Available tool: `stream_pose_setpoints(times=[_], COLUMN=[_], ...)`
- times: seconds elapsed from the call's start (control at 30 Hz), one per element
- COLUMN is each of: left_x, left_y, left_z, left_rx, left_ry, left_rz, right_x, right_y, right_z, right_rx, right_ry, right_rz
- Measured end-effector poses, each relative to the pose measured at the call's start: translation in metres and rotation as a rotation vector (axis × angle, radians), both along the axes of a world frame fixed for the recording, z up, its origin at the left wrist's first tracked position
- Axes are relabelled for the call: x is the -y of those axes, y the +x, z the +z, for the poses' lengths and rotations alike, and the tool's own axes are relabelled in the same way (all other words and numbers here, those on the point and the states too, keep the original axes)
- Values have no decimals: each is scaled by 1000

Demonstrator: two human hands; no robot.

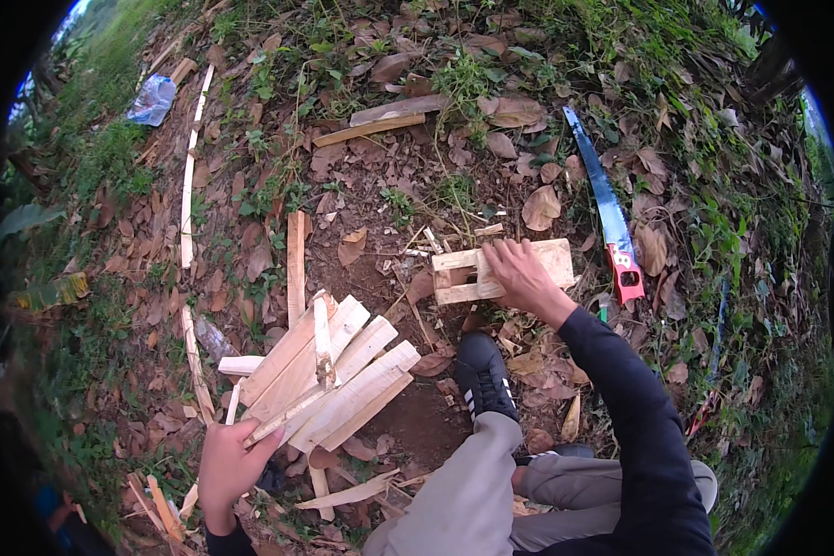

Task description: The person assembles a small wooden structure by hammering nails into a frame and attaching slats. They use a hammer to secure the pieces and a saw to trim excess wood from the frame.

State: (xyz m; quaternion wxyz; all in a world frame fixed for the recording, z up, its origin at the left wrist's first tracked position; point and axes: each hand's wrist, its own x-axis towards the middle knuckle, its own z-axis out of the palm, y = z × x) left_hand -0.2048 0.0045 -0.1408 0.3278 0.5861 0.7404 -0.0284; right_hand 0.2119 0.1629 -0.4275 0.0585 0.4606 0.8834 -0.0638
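Observation:
My left hand (234, 465), at the lower left, is closed with thumb and finger on a thin wooden strip (290, 416). The strip reaches over a pile of pale sawn boards (372, 382). A short rough stick (323, 341) lies across the top of the pile. Right of the middle, my right hand (526, 280) wraps over a small wooden frame (554, 259) made of joined slats, with a gap showing at its left end. My palm and fingers hide the frame's middle. It is down by the leaf-covered ground, just beyond my black shoe (484, 375).
A handsaw (605, 204) with a red handle lies at the right, near a small green-handled tool (603, 308). Long wooden strips (191, 176) run along the left. A plastic bag (152, 100) sits far left. Wood offcuts (380, 128) lie at the back.

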Motion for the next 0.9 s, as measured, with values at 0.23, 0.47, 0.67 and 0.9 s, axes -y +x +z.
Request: stream_pose_setpoints(times=[0.23, 0.47, 0.67, 0.9], left_x=[-3, -7, 2, 4], left_y=[4, 8, -1, 2], left_z=[1, -7, -9, -13], left_rx=[29, 26, 21, 21], left_ry=[-7, -24, -47, -49], left_rz=[68, -10, 14, 53], right_x=[-1, 2, 2, -14], right_y=[7, -123, -144, -88], right_z=[11, -64, -90, -2], right_rx=[19, -437, -395, -994], right_ry=[260, -60, -28, 64], right_rz=[-173, -115, -313, -480])
